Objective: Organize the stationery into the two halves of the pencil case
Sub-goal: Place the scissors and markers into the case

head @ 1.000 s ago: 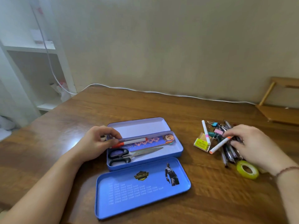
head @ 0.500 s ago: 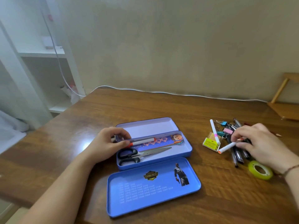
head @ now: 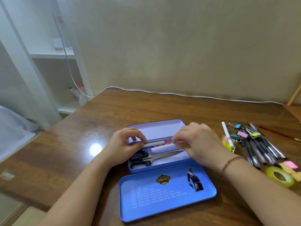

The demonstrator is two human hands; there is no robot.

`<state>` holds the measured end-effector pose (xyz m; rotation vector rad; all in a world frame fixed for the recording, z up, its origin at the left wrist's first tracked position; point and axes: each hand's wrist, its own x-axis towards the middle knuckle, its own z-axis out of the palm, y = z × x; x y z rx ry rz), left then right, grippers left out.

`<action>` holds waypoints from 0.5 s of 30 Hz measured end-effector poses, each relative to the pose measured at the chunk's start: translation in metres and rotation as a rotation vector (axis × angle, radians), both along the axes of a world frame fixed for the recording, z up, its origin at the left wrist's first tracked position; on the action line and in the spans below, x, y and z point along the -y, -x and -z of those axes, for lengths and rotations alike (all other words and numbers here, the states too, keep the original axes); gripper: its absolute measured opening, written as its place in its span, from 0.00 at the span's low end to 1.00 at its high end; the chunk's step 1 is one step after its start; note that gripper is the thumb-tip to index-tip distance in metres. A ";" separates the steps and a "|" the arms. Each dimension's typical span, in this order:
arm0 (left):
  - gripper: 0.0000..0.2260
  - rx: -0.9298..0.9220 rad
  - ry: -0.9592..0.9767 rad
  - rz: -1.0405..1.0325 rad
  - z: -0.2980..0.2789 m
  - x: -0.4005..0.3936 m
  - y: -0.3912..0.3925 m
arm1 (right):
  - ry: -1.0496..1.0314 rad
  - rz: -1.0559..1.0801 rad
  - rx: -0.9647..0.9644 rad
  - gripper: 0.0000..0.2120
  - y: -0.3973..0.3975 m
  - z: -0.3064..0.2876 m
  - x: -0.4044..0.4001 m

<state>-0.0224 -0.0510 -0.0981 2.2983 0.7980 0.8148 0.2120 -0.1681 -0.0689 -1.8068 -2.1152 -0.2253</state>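
Second white marker [head: 163, 147]: slim, rigid, light barrel with a smooth plastic skin; likely to roll on a flat metal floor and to slip if pinched only at the tip. Best taken across the barrel near one end, which is how it is held. It lies lengthwise over the middle tray of the pencil case [head: 162, 167], just in front of the first white marker [head: 155, 143] and just behind the scissors [head: 156, 156], roughly parallel to both.

Right hand [head: 197, 142]: fingers curled, thumb and fingertips pinching the marker's right end, palm above the tray's right part. Whether the barrel already rests on the tray floor cannot be told.

Left hand [head: 125, 144]: fingers curled at the tray's left end, tips on the first marker's left end; it appears to pinch or steady that marker.

Scissors: stiff steel, heavier, black handles to the left, blades pointing right.

Front half of the case lies open toward the person, nothing in it; back half stands tilted up behind the tray.

Outward, right of the case on the wooden table [head: 105, 121]: another white marker [head: 227, 137], colored binder clips [head: 244, 133], a bundle of pens [head: 260, 149], a roll of green tape [head: 280, 176], small erasers [head: 291, 165], a red pencil [head: 279, 133]. All well apart from the tray, not yet sorted.
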 end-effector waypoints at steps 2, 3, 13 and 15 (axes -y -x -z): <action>0.12 0.020 0.007 0.014 -0.001 0.001 0.001 | 0.033 0.019 -0.002 0.07 0.007 0.008 -0.014; 0.10 0.027 0.009 0.028 -0.001 0.001 0.001 | 0.033 0.022 -0.025 0.07 0.010 0.010 -0.019; 0.08 -0.007 0.007 0.041 -0.001 -0.002 -0.001 | -0.003 0.064 -0.075 0.06 0.034 0.011 -0.031; 0.08 -0.007 0.002 0.039 -0.001 -0.001 -0.001 | -0.012 0.065 -0.075 0.07 0.033 0.010 -0.027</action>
